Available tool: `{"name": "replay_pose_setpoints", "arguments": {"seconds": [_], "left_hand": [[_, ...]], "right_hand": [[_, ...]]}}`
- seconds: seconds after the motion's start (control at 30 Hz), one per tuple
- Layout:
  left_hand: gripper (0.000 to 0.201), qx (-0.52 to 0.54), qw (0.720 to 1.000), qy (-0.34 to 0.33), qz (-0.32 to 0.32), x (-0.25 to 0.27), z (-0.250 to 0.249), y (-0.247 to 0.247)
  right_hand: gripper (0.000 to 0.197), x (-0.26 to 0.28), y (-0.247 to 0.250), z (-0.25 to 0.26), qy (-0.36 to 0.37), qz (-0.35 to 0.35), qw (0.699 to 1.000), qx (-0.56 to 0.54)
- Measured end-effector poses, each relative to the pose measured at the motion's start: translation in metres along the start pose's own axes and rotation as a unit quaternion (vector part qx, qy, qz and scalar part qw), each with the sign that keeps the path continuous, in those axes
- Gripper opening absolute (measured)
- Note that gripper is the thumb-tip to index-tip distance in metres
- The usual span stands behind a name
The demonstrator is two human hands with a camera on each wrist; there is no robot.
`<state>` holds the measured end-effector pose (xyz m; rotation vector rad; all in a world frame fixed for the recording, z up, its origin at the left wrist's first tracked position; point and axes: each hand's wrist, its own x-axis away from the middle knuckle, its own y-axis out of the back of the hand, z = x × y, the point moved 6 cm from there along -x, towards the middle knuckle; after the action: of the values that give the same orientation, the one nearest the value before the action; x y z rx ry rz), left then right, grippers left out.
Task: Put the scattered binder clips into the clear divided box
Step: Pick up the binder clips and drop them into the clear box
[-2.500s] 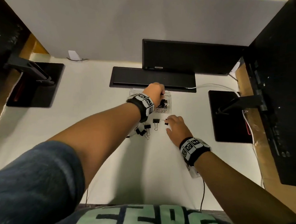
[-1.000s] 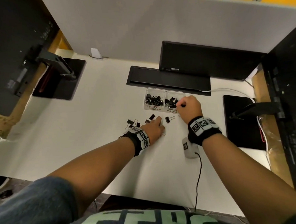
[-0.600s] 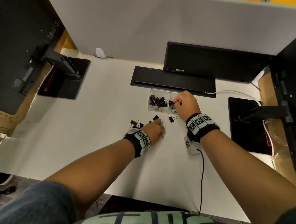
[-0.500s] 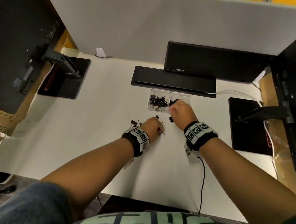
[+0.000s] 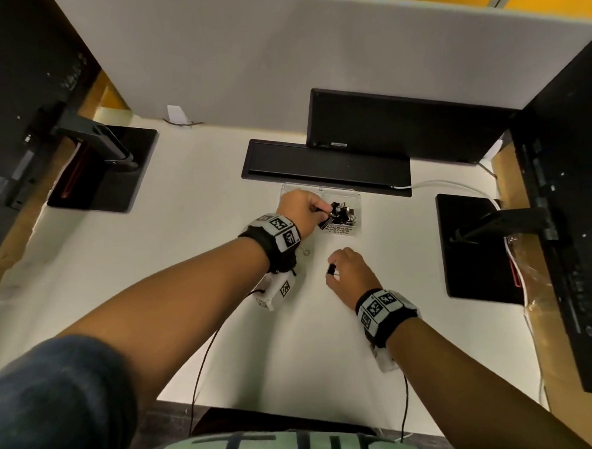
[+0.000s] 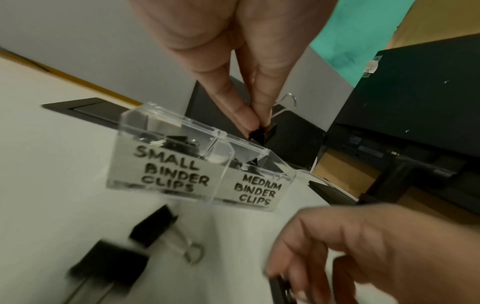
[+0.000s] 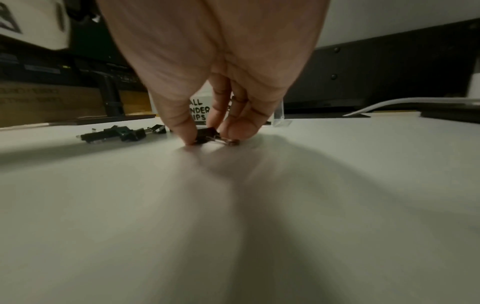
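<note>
The clear divided box [image 5: 353,196] stands mid-desk, its front labelled small and medium binder clips [image 6: 166,172]. My left hand [image 5: 321,212] is over the box and pinches a black binder clip [image 6: 265,131] between thumb and fingertips, above the medium compartment. Black clips [image 5: 342,216] lie inside that compartment. Nearer me, my right hand [image 5: 334,270] pinches another black clip [image 7: 207,135] that still touches the desk. Two loose clips [image 6: 153,226] lie in front of the box, and a few more [image 7: 116,134] lie to the left of my right hand.
A black bar [image 5: 326,167] and a dark monitor [image 5: 402,126] sit just behind the box. Black monitor bases stand at the right [image 5: 474,249] and the far left [image 5: 103,169]. A white cable [image 5: 440,184] runs behind on the right.
My left hand lifted a clip from the loose pile and carried it over the box. My right hand came back from the box to the desk and pinched a clip there.
</note>
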<state>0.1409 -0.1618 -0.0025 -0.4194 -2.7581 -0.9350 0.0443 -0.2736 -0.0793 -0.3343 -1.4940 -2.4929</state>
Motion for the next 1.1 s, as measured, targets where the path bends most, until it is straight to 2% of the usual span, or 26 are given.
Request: {"name": "replay_pose_setpoints", "arguments": {"seconds": [0.13,0.2,0.3,0.47,0.57,0.7,0.8,0.9,0.97,1.03,1.1], "left_hand": [[0.017,-0.031,0.999,-0.001,0.008,-0.021,-0.018,-0.013],[0.019,-0.049,0.999,0.007,0.006,-0.031,-0.020,-0.018],[0.024,-0.107,0.993,0.008,0.039,-0.038,-0.020,-0.027],[0.032,-0.192,0.975,-0.027,0.107,-0.030,-0.015,-0.039],[0.035,-0.217,0.969,-0.061,0.099,-0.026,-0.013,-0.035],[0.035,-0.217,0.967,-0.121,0.047,-0.020,-0.009,-0.013],[0.034,-0.191,0.977,-0.094,-0.001,-0.012,0.014,0.019],[0.033,-0.170,0.984,-0.051,-0.027,0.003,0.050,0.048],[0.035,-0.192,0.981,-0.023,-0.005,0.015,0.075,0.056],[0.035,-0.216,0.976,0.002,0.026,0.029,0.096,0.054],[0.035,-0.224,0.973,-0.003,0.052,0.040,0.108,0.047]], "right_hand": [[0.027,0.010,0.009,-0.014,-0.055,-0.035,0.989,-0.136],[0.026,0.013,0.020,-0.021,-0.095,-0.066,0.973,-0.198],[0.024,0.012,0.040,-0.028,-0.124,-0.113,0.943,-0.287],[0.024,-0.004,0.091,-0.018,-0.064,-0.198,0.936,-0.285],[0.018,-0.026,0.106,-0.003,-0.023,-0.214,0.948,-0.232],[0.021,-0.053,0.100,0.012,-0.006,-0.174,0.978,-0.115],[0.023,-0.058,0.093,0.023,-0.006,-0.145,0.987,-0.061],[0.022,-0.049,0.081,0.049,0.024,-0.144,0.987,-0.073],[0.022,-0.038,0.058,0.068,0.051,-0.106,0.989,-0.085],[0.022,-0.027,0.027,0.082,0.073,-0.039,0.994,-0.070],[0.025,-0.020,-0.001,0.088,0.083,0.017,0.995,-0.044]]}}
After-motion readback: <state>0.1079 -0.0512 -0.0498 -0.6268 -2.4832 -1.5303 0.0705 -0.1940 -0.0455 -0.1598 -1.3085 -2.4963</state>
